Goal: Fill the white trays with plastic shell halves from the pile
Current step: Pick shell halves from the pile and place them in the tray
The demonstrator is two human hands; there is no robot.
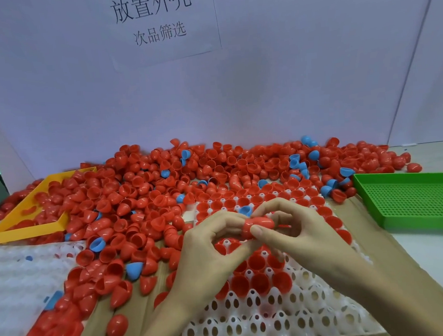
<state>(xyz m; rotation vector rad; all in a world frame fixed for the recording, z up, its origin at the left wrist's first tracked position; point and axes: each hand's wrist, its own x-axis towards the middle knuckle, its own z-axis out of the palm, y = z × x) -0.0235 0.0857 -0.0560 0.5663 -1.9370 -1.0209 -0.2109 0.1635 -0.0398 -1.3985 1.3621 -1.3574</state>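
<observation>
Both hands meet at centre frame over the white tray (pixel 280 322): the left hand (pixel 211 251) and right hand (pixel 297 230) each pinch the same red shell half (pixel 259 224). The pile (pixel 164 193) sprawls across the bench behind, between an orange tray (pixel 29 230) at left and a green tray (pixel 416 200) at right.

A single head-worn wide-angle view looks forward and down from just above the table, close over the white tray (pixel 280 319) at bottom centre; the shell pile (pixel 163 188) lies beyond, a paper-covered wall (pixel 288 83) fills the upper half.
</observation>
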